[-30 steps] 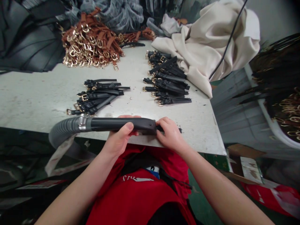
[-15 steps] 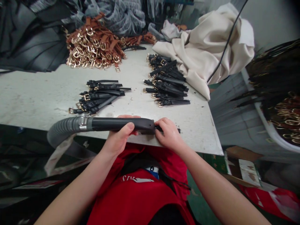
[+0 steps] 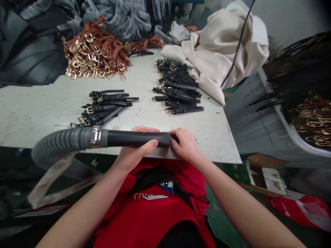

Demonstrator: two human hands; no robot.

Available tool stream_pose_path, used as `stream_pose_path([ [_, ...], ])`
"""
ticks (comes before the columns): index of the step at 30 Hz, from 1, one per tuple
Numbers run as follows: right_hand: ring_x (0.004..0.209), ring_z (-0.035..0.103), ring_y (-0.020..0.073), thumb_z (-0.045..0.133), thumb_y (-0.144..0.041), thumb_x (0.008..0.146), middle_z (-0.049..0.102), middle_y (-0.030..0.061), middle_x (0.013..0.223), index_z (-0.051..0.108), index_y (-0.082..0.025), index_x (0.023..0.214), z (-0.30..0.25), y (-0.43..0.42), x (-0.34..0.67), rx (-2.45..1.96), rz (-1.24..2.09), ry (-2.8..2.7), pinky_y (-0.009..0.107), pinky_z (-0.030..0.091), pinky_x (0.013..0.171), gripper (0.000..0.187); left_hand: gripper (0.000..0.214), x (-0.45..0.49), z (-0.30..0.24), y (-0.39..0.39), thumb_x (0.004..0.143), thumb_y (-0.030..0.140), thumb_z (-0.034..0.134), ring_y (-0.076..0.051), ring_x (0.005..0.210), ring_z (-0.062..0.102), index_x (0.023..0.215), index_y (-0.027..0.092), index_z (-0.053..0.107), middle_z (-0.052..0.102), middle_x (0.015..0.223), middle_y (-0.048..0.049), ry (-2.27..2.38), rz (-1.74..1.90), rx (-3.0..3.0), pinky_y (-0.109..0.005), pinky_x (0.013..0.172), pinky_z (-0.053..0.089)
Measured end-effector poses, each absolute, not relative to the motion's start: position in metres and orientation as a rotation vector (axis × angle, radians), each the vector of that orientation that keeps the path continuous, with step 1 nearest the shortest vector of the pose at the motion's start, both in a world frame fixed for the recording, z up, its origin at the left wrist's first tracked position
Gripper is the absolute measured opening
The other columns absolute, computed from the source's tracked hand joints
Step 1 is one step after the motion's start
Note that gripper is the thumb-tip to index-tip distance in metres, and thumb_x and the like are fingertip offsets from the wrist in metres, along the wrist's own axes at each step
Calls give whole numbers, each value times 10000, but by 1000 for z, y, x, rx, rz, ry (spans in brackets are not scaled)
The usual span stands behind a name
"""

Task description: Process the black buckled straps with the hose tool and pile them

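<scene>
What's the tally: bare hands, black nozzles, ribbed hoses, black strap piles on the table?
Bare hands: 2 (left hand, right hand)
Black nozzle: 1
Ribbed hose: 1
Black strap piles: 2 (left pile, right pile)
Total: 6

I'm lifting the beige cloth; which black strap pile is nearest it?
The right black pile, directly beside the beige cloth; the left pile lies well apart.

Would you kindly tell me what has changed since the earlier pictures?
The left hand and black hose nozzle have shifted right over the white table, the nozzle apparently rolled. The black strip end beyond the right hand no longer shows clearly. Both hands stay at the nozzle; the black buckled straps lie as before.
</scene>
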State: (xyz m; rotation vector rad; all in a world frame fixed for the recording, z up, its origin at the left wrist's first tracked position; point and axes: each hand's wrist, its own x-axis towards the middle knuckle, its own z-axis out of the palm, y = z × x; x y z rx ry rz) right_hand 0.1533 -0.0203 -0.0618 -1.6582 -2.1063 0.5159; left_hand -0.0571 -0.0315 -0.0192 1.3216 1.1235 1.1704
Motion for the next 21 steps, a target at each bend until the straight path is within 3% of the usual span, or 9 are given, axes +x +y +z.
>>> stream_pose_path([
  [4,967,605,276,500,-185,814,683,120,1008,626,-162,1076,-64,-20,153,-1665,544,-2032,410,439,867,292,293,-52,-14,-22,679,350,804,-245,864,683,902,201,685,750,1015,-85,1083,1089,1303,-350,748,550],
  [11,976,597,274,487,-174,818,677,128,1030,611,-156,1093,-67,-21,154,-1641,549,-2021,406,432,866,302,300,-51,-4,-16,645,355,819,-172,666,634,872,185,723,742,868,-58,1073,1076,1193,-267,570,508],
  [21,983,586,257,451,-142,838,658,111,1040,667,-177,1034,-62,-21,154,-1651,474,-2116,382,419,859,293,325,-45,-3,-18,573,351,830,-175,637,640,798,161,692,739,826,-65,1113,1191,1004,-260,514,500],
])
